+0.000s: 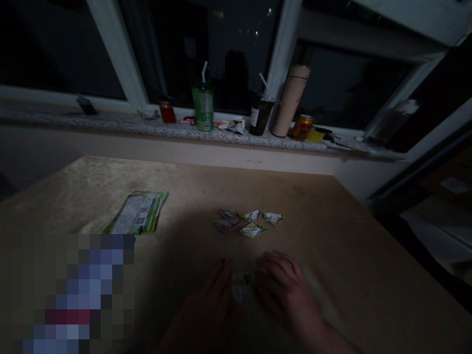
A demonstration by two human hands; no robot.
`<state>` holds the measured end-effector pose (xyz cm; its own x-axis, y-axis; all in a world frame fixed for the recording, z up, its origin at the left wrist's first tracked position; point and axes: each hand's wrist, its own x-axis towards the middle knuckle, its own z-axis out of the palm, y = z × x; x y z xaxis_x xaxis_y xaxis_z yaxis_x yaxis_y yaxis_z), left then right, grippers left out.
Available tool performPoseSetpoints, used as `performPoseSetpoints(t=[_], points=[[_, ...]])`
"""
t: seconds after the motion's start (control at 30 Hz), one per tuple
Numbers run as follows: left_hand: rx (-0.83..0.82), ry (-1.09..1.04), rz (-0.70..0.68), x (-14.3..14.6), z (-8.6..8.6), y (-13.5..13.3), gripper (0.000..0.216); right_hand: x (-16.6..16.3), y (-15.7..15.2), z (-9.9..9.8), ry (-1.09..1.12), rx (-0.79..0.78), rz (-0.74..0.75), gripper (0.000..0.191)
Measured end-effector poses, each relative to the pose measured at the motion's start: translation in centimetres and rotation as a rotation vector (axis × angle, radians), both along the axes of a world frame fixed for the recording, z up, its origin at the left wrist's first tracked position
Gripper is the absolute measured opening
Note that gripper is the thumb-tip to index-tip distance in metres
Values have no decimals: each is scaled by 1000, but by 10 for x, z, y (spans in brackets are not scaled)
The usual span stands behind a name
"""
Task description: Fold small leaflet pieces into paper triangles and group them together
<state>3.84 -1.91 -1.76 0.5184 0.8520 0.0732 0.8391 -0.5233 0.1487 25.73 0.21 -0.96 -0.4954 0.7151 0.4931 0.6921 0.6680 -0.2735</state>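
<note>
In dim light, a small printed paper piece, folded to a point at the bottom, lies between my hands on the table. My left hand is at its left edge, fingers close together and thumb hidden. My right hand is at its right edge with bent fingers, slightly blurred. Both hands appear to grip the paper by its sides; the fingertips are hard to make out. Just beyond them lie several small folded paper shapes with the same white and green print.
To the left lies a stack of green printed sheets. A blurred-out patch covers the lower left. Along the granite windowsill stand a green cup with a straw, a dark cup, a pink flask, an orange can and a red jar.
</note>
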Motion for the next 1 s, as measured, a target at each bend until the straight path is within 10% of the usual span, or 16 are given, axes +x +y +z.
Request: performPoseSetpoints(t=[0.57, 1.0], points=[[-6, 79, -130, -17, 11, 22, 33, -1, 3, -5, 42, -54, 34, 20], [-187, -309, 30, -26, 21, 38, 22, -4, 12, -13, 177, -278, -101, 9]])
